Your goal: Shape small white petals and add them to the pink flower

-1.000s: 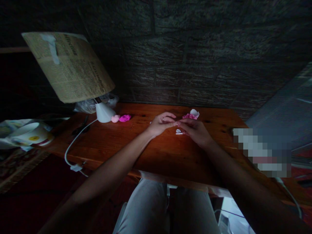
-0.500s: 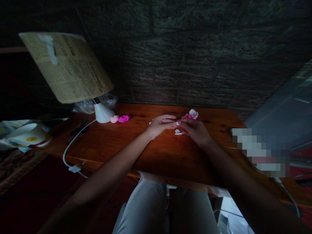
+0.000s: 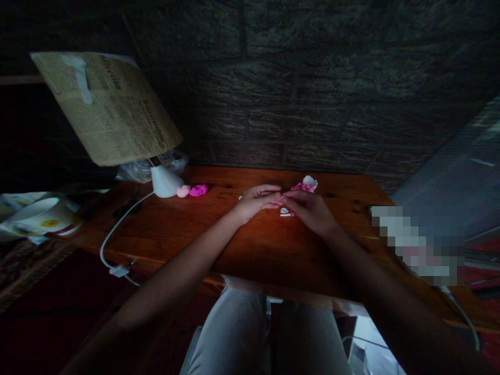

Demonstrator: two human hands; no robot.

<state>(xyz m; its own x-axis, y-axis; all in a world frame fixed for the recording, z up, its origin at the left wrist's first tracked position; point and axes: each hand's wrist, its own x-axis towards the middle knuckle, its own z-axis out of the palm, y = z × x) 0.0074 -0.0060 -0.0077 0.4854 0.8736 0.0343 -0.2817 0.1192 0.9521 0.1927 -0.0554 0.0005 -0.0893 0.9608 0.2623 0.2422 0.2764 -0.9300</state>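
Note:
My left hand (image 3: 258,202) and my right hand (image 3: 312,209) meet fingertip to fingertip above the wooden table. Both pinch a small white piece of what looks like modelling clay, now almost wholly covered by the fingers. On the table just below the fingertips lie small white shaped pieces (image 3: 285,212). Behind my right hand is a ruffled pink piece (image 3: 303,186) with a white rounded piece (image 3: 310,181) at its back. A bit of something white shows past my left wrist, mostly hidden.
A pale pink lump (image 3: 183,191) and a magenta lump (image 3: 199,190) sit beside the white base of a lamp (image 3: 166,182). Its cord runs over the table's (image 3: 164,229) front edge. A white cup (image 3: 47,216) stands far left. A blurred-out object lies at right; a brick wall rises behind.
My fingertips have closed in on the white piece, which showed between them before and is now nearly hidden. My right hand has shifted slightly left. The things on the table have stayed put.

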